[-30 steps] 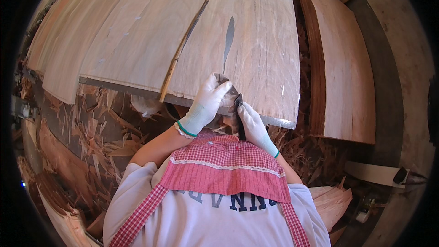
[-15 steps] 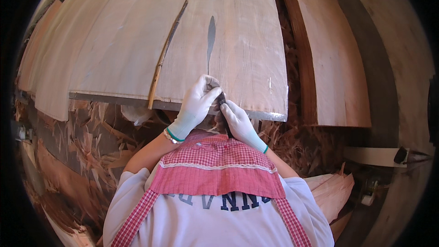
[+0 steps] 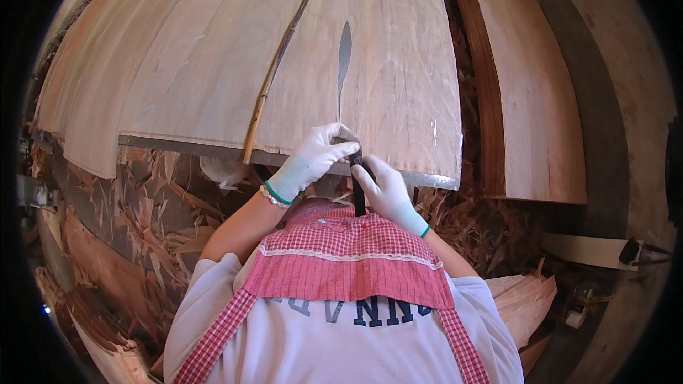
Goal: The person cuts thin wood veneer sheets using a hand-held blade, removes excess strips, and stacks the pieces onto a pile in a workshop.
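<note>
In white gloves with green cuffs, both hands meet at the near edge of a pale wood veneer sheet (image 3: 398, 64). Between them is a narrow black strip (image 3: 358, 195), its lower end hanging down in front of the apron. My left hand (image 3: 316, 155) is closed, thumb and fingers pinching near the strip's top. My right hand (image 3: 388, 188) is closed on its right side, thumb against it. Just beyond the fingers, a long slit (image 3: 345, 57) in the veneer widens to show grey beneath. Left of it lies a long thin stick (image 3: 267, 92), pale at its near end.
More veneer sheets (image 3: 163, 78) overlap to the left. Beyond a gap on the right stands a thick veneer stack (image 3: 537, 107). Torn veneer scraps (image 3: 163, 206) cover the area below the table's metal edge (image 3: 192, 146). A whitish board (image 3: 590, 250) is at the lower right.
The black strip now hangs more plainly in view, straighter between my hands. My right hand has shifted slightly away from my left. The whole view has moved a little, with the sheets further right.
</note>
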`<control>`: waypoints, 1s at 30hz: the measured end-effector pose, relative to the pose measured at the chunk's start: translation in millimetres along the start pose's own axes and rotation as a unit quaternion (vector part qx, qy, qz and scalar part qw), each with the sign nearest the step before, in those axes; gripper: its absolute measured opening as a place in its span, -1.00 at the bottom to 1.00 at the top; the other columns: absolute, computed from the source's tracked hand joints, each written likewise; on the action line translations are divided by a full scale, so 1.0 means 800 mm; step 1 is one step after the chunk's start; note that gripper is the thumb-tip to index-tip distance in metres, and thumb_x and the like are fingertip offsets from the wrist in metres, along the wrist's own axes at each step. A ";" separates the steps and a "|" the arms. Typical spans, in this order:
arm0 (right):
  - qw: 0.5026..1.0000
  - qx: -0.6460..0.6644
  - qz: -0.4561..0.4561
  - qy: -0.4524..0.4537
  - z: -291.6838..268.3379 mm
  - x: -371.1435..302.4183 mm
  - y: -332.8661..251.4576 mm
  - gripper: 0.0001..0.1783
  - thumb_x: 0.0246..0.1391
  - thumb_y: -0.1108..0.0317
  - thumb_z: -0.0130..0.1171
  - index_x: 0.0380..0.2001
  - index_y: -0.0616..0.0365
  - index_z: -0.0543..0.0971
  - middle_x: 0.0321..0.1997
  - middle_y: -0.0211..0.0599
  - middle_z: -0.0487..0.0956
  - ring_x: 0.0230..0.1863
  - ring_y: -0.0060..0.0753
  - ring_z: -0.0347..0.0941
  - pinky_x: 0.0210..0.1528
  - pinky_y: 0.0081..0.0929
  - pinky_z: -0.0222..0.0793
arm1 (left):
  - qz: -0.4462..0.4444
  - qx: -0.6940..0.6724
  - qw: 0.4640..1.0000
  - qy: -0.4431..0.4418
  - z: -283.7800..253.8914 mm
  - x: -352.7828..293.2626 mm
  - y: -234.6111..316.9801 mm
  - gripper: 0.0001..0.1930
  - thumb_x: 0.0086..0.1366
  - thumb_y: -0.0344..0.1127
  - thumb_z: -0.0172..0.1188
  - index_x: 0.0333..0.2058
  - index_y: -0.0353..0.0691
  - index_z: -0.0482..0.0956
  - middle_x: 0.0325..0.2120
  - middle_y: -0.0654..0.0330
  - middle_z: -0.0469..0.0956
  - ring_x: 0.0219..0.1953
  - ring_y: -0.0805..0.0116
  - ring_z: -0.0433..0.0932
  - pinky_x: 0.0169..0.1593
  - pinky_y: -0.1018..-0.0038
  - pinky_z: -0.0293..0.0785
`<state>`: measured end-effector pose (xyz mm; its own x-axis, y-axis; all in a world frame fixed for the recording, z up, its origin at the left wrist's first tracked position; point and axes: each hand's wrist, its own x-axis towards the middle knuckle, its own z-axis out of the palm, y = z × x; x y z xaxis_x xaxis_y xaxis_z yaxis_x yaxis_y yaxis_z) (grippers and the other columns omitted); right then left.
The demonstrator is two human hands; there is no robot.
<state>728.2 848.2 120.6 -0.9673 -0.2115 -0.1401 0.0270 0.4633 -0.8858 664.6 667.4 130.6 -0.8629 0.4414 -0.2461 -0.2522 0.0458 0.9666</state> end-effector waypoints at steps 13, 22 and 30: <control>0.914 -0.380 -0.144 0.021 -0.014 0.024 -0.009 -0.75 0.11 0.13 0.12 -0.36 0.08 0.43 -0.43 -0.20 0.51 -0.38 -0.09 0.54 -0.45 -0.16 0.45 | 0.000 0.047 0.999 0.027 0.012 0.009 -0.014 -0.87 0.29 -0.39 0.17 -0.26 -0.32 0.57 -0.36 0.27 0.58 -0.29 0.57 0.52 -0.18 0.59 0.48; 0.916 -0.380 -0.128 0.021 -0.016 0.026 -0.015 -0.66 0.15 0.02 0.10 -0.38 0.09 0.45 -0.45 -0.18 0.57 -0.42 -0.10 0.57 -0.46 -0.18 0.47 | -0.014 0.033 0.999 0.031 0.012 0.011 -0.013 -0.88 0.28 -0.40 0.17 -0.27 -0.33 0.57 -0.38 0.26 0.57 -0.33 0.57 0.50 -0.22 0.59 0.46; 0.912 -0.372 -0.168 0.047 -0.021 0.020 -0.010 -0.69 0.14 0.05 0.12 -0.34 0.07 0.44 -0.44 -0.21 0.53 -0.41 -0.14 0.56 -0.47 -0.19 0.46 | -0.020 0.047 0.998 0.034 0.019 0.016 -0.010 -0.88 0.27 -0.42 0.16 -0.26 -0.34 0.57 -0.36 0.25 0.58 -0.32 0.56 0.51 -0.21 0.57 0.47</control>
<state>708.1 855.5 133.2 -0.9079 -0.3901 0.1533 -0.4192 0.8487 -0.3224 662.5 686.1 121.0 -0.8813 0.3761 -0.2862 -0.2482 0.1471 0.9575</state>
